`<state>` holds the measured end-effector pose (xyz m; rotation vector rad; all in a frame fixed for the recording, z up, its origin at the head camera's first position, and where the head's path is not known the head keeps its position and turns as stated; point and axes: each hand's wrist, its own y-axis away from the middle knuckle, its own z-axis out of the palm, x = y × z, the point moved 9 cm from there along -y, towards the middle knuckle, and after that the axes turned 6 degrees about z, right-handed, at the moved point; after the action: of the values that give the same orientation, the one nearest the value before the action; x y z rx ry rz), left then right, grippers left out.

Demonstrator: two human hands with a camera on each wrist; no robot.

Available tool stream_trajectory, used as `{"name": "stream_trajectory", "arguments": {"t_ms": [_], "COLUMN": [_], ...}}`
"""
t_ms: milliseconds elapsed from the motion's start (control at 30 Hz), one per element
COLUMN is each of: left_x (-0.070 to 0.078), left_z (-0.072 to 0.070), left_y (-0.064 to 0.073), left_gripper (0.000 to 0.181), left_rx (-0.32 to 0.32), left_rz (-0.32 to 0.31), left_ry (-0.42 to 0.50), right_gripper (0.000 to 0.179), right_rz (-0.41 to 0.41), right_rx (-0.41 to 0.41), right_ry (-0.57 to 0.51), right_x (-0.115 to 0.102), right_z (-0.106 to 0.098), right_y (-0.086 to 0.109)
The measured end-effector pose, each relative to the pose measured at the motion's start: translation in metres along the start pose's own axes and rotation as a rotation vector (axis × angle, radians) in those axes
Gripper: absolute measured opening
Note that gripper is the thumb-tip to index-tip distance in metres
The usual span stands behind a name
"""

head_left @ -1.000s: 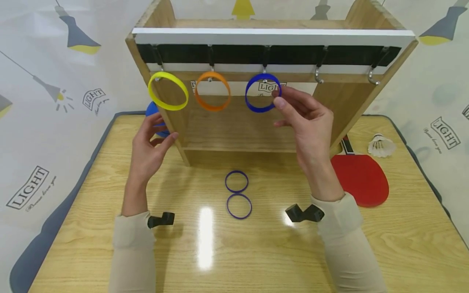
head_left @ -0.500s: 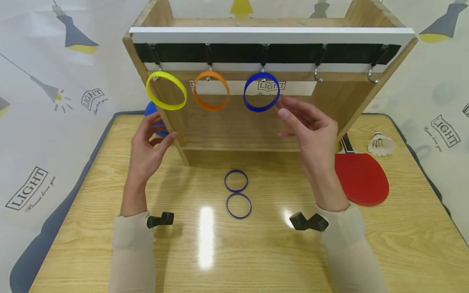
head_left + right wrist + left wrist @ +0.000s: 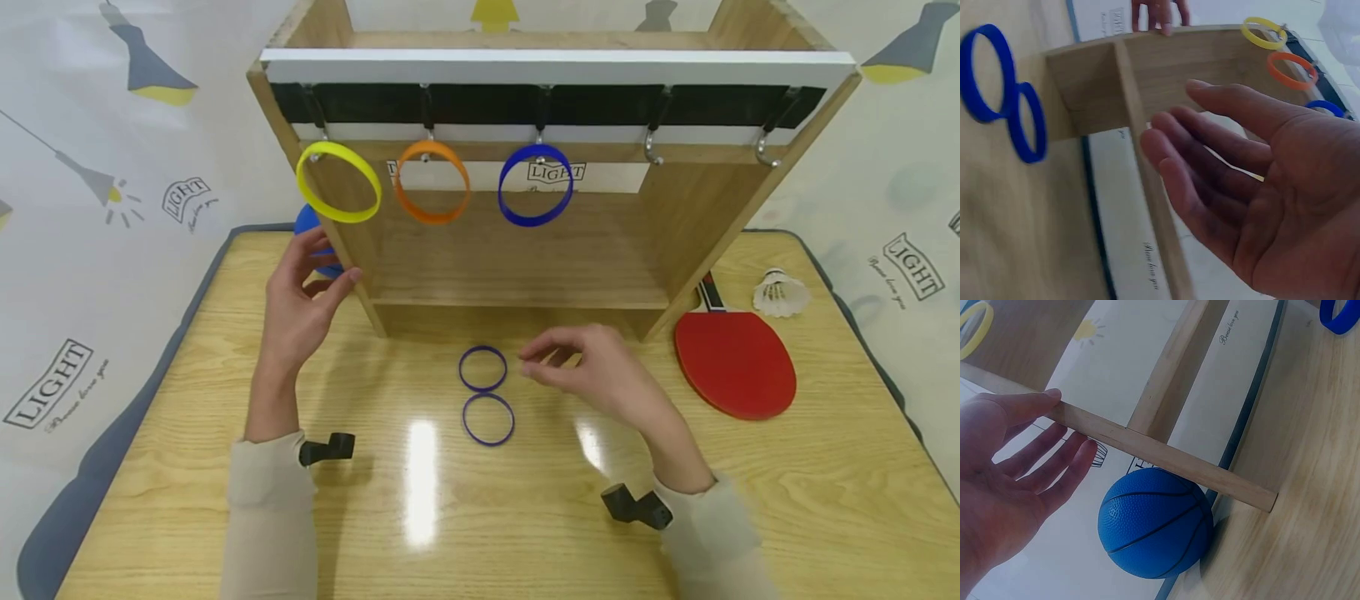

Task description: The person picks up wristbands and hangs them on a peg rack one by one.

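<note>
My left hand (image 3: 296, 300) rests its thumb at the front edge of the wooden shelf's left side panel (image 3: 1147, 447), fingers loosely extended along the outer side. Near its fingers lies a blue mini basketball (image 3: 1155, 522). My right hand (image 3: 592, 371) is low before the shelf, loosely curved fingers holding nothing, just right of two blue rings (image 3: 483, 369) that lie end to end on the table. Three wristband-like rings hang from hooks along the shelf's top: yellow (image 3: 339, 215), orange (image 3: 433, 218) and blue (image 3: 536, 220).
Two bare hooks (image 3: 654, 154) stick out at the right of the rail. On the wooden table (image 3: 375, 517), to the right of the shelf, lie a red table tennis paddle (image 3: 737, 365) and a shuttlecock (image 3: 782, 293).
My right hand has let go of the hanging blue ring and come down toward the two rings on the table. My left hand stays at the side panel.
</note>
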<state>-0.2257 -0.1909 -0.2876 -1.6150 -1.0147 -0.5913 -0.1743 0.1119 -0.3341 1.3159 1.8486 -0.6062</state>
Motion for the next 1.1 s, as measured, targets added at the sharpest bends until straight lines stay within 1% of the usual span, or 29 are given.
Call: {"name": "stream_trajectory", "arguments": {"t_ms": [33, 133, 233, 300, 433, 500, 633, 933, 1067, 1100], "left_x": [0.000, 0.000, 0.000, 0.001, 0.001, 0.001, 0.001, 0.000, 0.000, 0.000], "left_z": [0.000, 0.000, 0.000, 0.000, 0.000, 0.000, 0.000, -0.001, 0.000, 0.000], "left_y": [0.000, 0.000, 0.000, 0.000, 0.000, 0.000, 0.000, 0.000, 0.001, 0.001], "left_gripper": [0.050, 0.050, 0.050, 0.050, 0.049, 0.049, 0.049, 0.049, 0.049, 0.049], "left_rx": [0.000, -0.002, -0.004, -0.005, -0.004, -0.004, 0.000, -0.004, -0.004, -0.004], "left_rz": [-0.001, -0.004, -0.006, -0.006, -0.007, -0.007, -0.004, -0.008, -0.007, -0.005], "left_ry": [0.001, 0.001, -0.001, 0.000, 0.002, 0.005, 0.008, 0.005, 0.005, 0.005], "right_gripper": [0.015, 0.015, 0.015, 0.016, 0.017, 0.018, 0.016, 0.013, 0.011, 0.010], "right_rz": [0.011, 0.040, 0.075, 0.113, 0.168, 0.183, 0.167, 0.165, 0.167, 0.157], "right_rx": [-0.024, -0.070, -0.084, -0.094, -0.101, -0.093, -0.068, -0.068, -0.066, -0.061], "right_ry": [0.037, 0.086, 0.144, 0.174, 0.263, 0.297, 0.330, 0.325, 0.319, 0.319], "right_x": [0.003, 0.014, 0.026, 0.034, 0.046, 0.049, 0.050, 0.052, 0.051, 0.050], "right_z": [0.007, 0.026, 0.040, 0.048, 0.060, 0.064, 0.068, 0.075, 0.075, 0.074], "right_y": [-0.001, -0.005, -0.010, -0.012, -0.016, -0.017, -0.019, -0.021, -0.020, -0.020]}}
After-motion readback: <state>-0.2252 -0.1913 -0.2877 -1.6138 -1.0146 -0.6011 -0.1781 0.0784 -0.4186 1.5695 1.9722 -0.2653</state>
